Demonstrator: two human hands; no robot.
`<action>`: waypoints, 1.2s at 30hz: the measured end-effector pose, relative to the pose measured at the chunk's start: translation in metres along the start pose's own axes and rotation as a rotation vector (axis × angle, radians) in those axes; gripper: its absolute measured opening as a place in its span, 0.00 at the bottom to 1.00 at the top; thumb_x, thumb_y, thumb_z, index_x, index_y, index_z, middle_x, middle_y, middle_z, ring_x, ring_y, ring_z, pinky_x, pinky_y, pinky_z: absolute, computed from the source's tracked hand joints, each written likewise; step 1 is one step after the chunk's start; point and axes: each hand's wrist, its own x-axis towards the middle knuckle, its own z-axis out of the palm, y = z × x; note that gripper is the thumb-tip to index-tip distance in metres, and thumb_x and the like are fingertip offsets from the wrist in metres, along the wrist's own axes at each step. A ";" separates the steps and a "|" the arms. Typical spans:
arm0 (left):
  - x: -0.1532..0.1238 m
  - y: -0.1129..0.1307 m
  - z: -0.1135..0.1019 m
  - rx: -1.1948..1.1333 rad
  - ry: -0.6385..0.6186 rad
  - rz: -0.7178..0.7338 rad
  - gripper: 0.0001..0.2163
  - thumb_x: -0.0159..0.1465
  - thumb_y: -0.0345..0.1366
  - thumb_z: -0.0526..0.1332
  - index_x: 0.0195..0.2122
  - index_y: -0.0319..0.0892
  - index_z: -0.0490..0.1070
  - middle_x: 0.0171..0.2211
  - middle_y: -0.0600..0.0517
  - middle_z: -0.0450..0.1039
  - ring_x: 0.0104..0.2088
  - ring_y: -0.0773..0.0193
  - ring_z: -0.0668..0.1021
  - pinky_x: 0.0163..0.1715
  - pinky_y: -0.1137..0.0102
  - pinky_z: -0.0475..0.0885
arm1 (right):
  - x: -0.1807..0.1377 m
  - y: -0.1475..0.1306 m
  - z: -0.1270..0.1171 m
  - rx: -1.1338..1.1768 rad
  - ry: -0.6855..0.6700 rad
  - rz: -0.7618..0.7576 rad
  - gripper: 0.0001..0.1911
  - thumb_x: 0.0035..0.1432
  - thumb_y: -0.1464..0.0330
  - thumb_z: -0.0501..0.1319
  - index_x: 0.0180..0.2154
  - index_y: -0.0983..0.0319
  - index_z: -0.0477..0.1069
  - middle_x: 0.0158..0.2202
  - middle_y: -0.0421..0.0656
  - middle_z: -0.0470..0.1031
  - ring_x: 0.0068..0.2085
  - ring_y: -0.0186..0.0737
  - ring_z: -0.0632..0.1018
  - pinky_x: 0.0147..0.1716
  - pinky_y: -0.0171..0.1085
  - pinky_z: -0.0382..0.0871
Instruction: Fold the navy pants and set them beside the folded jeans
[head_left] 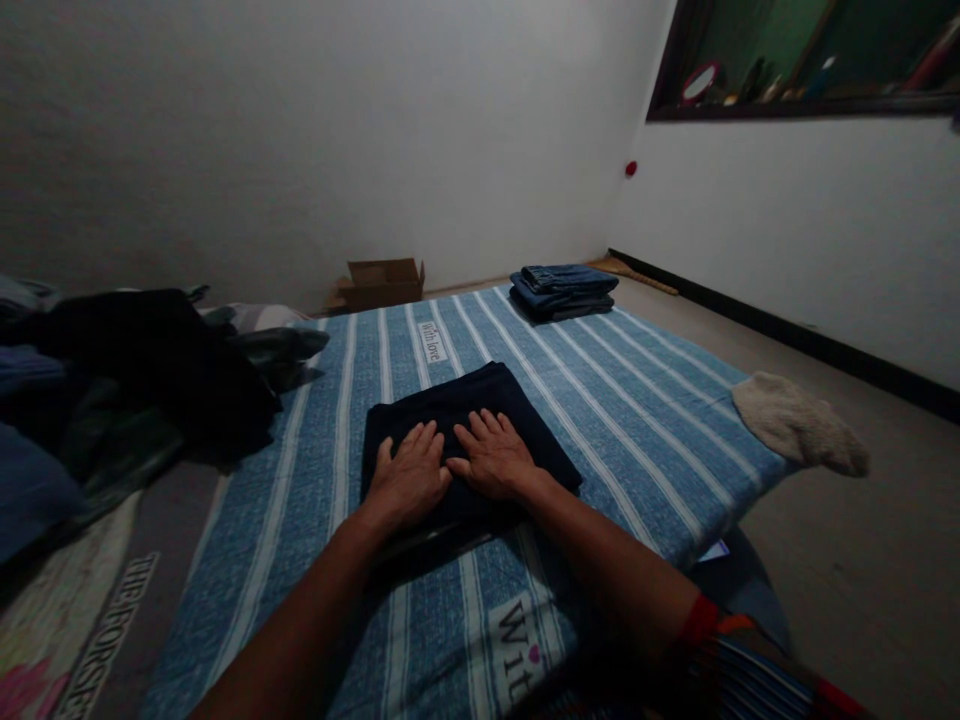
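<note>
A dark navy folded garment (487, 392) lies in a flat bundle on the blue striped bed cover (300, 470). Its exact kind cannot be made out. My left hand (414, 474) rests palm down on the left part of the bundle, fingers stretched out. Beside it, my right hand (493, 455) lies flat on the cloth with the fingers spread, its thumb close to my left hand. Neither hand grips the fabric. Under the near edge of the bundle, a thin lighter layer shows.
Folded jeans (564, 290) are stacked at the far edge of the bed. Loose dark clothes (165, 360) are heaped at the left. A beige fuzzy cloth (796, 422) hangs over the right edge. Behind the bed stands a cardboard box (381, 284) by the wall.
</note>
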 end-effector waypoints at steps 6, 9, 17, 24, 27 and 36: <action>0.000 -0.001 0.003 -0.008 0.005 0.000 0.26 0.63 0.37 0.47 0.62 0.35 0.58 0.65 0.40 0.51 0.66 0.51 0.53 0.60 0.46 0.47 | 0.000 -0.001 -0.005 0.008 -0.041 0.013 0.35 0.64 0.50 0.42 0.64 0.65 0.53 0.67 0.56 0.49 0.67 0.55 0.47 0.62 0.52 0.40; -0.001 -0.001 0.003 -0.021 0.004 -0.003 0.26 0.63 0.38 0.47 0.62 0.35 0.58 0.65 0.40 0.51 0.66 0.50 0.53 0.60 0.46 0.47 | 0.002 -0.005 -0.011 0.005 -0.051 0.021 0.34 0.64 0.51 0.43 0.63 0.64 0.54 0.66 0.56 0.50 0.66 0.55 0.50 0.61 0.53 0.43; -0.008 -0.002 0.002 -0.070 0.027 0.015 0.25 0.62 0.37 0.49 0.60 0.35 0.60 0.65 0.39 0.51 0.66 0.51 0.53 0.60 0.46 0.47 | 0.031 -0.014 -0.016 -0.044 0.107 0.034 0.35 0.64 0.50 0.41 0.64 0.65 0.53 0.67 0.58 0.45 0.67 0.58 0.46 0.61 0.54 0.40; -0.012 -0.004 0.010 -0.106 0.090 0.020 0.24 0.62 0.39 0.49 0.59 0.38 0.62 0.65 0.41 0.52 0.66 0.52 0.54 0.61 0.46 0.46 | 0.040 -0.002 -0.003 -0.075 0.032 0.098 0.40 0.62 0.45 0.37 0.64 0.64 0.54 0.66 0.56 0.49 0.67 0.57 0.47 0.62 0.54 0.38; -0.014 -0.004 0.012 -0.125 0.107 0.018 0.25 0.62 0.39 0.49 0.60 0.38 0.61 0.65 0.42 0.53 0.65 0.53 0.54 0.61 0.46 0.46 | 0.040 -0.001 0.002 -0.085 0.035 0.100 0.40 0.62 0.45 0.37 0.64 0.63 0.54 0.66 0.55 0.51 0.67 0.56 0.48 0.61 0.54 0.38; -0.017 -0.003 0.011 -0.165 0.122 -0.010 0.25 0.62 0.39 0.50 0.60 0.39 0.60 0.65 0.43 0.54 0.65 0.54 0.55 0.62 0.47 0.46 | 0.042 0.000 0.009 -0.087 0.009 0.102 0.38 0.63 0.47 0.36 0.64 0.63 0.53 0.66 0.56 0.50 0.67 0.56 0.48 0.61 0.54 0.38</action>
